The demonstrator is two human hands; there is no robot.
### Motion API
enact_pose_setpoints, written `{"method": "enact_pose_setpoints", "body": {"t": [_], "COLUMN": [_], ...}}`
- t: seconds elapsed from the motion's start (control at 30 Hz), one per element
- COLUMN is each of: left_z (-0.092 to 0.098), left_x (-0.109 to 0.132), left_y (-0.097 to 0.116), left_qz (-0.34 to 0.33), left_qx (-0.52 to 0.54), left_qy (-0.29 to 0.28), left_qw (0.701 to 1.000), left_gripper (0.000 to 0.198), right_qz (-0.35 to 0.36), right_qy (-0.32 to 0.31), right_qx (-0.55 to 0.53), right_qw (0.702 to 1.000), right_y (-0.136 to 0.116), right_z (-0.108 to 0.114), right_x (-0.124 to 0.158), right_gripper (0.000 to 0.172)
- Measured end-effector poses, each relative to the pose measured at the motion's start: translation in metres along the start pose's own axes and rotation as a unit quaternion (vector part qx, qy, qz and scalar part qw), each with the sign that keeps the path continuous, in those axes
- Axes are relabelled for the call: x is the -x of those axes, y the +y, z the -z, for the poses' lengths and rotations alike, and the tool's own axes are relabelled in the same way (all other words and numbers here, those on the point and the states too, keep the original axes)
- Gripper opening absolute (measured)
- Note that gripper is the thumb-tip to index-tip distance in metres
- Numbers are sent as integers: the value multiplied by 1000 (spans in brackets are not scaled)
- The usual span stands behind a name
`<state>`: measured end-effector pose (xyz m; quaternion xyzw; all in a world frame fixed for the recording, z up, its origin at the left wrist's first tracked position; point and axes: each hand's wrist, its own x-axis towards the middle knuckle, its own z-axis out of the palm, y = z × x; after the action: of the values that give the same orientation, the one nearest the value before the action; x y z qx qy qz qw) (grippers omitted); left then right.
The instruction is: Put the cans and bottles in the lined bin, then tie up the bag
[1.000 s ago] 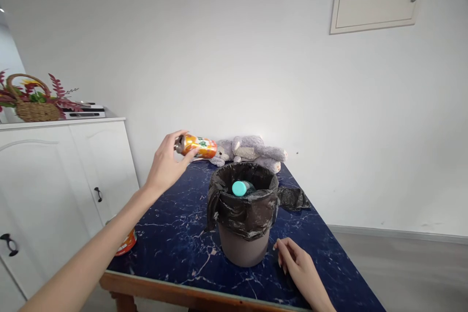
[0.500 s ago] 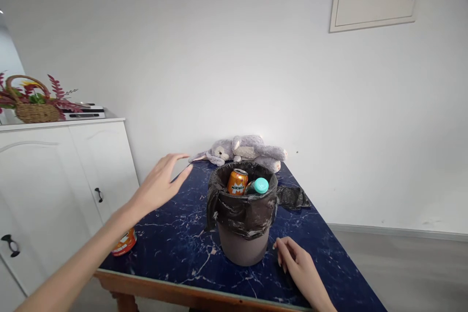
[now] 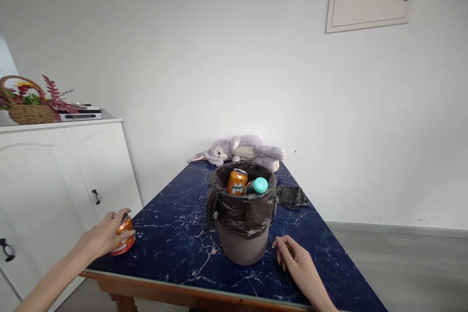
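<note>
An orange soda can [image 3: 123, 245] stands upright near the table's left front corner. My left hand [image 3: 106, 234] is closed around its upper part, one finger over the top and another across the front. In the middle is a grey-brown bin [image 3: 244, 248] lined with a black plastic bag [image 3: 248, 214]. Inside it I see an orange Mirinda can [image 3: 237, 183] and a bottle with a turquoise cap [image 3: 261, 185]. To the right of the bin my right hand [image 3: 294, 261] rests on the table, fingers loosely bent and a little apart, holding nothing.
The dark blue marbled table [image 3: 175, 234] has a plush rabbit [image 3: 244, 148] lying at its far end. A black plastic bag piece [image 3: 292, 197] lies right of the bin. White cabinets [image 3: 69, 170] stand left, topped by a flower basket [image 3: 32, 113].
My left hand has come down and back towards me, from open in the air left of the bin to a grip on the orange can. My right hand has stayed put.
</note>
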<state>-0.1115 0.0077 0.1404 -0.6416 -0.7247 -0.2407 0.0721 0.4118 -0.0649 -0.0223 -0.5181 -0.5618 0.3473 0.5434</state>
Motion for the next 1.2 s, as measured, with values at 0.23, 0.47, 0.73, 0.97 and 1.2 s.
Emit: {"method": "enact_pose_setpoints", "body": {"t": [0.23,0.47,0.73,0.97,1.2], "left_z": [75,94,71,55,0], "left_x": [13,26,-1,-4,-12], "left_y": [137,262,296,269,209], "left_qz": [-165,-301,-391,-301,-72], "left_qx": [107,255,179,266,365], "left_qy": [180,162,-44,28,-165], "left_qw": [964,904,902,915,914], "left_gripper": [76,69,65,44,57], "right_qz": [-2,-6,-1,1,-7], "right_qy": [1,-4,-4,3,-1], "right_qx": [5,0,-1,-3,-8], "right_qw": [1000,1000,1000,1000,1000], "right_y": [2,5,2,-6,-7], "right_z": [-1,-1,0,1,1], "right_x": [0,0,1,1,0], "right_gripper": [56,58,56,58,60]}}
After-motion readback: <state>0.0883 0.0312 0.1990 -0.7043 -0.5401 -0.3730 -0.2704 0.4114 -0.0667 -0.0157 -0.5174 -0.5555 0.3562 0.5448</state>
